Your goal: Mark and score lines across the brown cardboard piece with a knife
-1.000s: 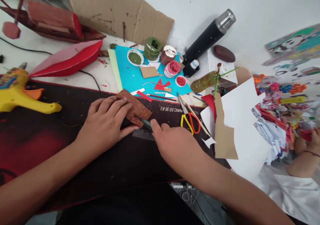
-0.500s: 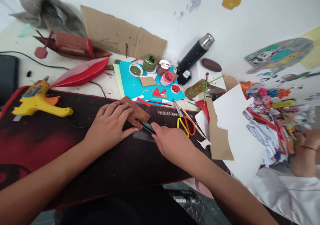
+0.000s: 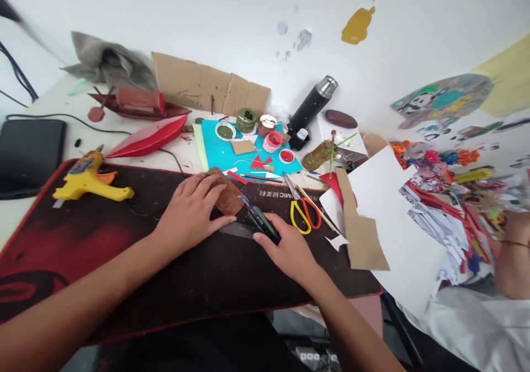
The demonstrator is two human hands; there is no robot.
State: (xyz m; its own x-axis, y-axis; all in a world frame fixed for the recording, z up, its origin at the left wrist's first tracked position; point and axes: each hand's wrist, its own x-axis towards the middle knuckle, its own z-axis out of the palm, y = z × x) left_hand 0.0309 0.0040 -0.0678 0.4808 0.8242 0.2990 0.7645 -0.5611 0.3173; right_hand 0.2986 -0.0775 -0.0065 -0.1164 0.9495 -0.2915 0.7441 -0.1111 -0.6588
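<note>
Left hand [image 3: 192,206] on brown cardboard [image 3: 227,192], fingers bit apart; right hand [image 3: 290,246] clamped round utility knife [image 3: 262,221]. Skid could nick left hand imo; tip contact unclear.

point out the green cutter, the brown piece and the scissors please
Green cutter [image 3: 262,220], head view: middle of its body.
Brown piece [image 3: 227,194], head view: uncovered top surface.
Scissors [image 3: 296,195], head view: near the pivot.

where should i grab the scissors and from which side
The scissors are probably best gripped by the yellow and orange handles, coming from the near side: the handle loops lie nearest, while the blades point away. The right hand is close by but holds the cutter.
</note>
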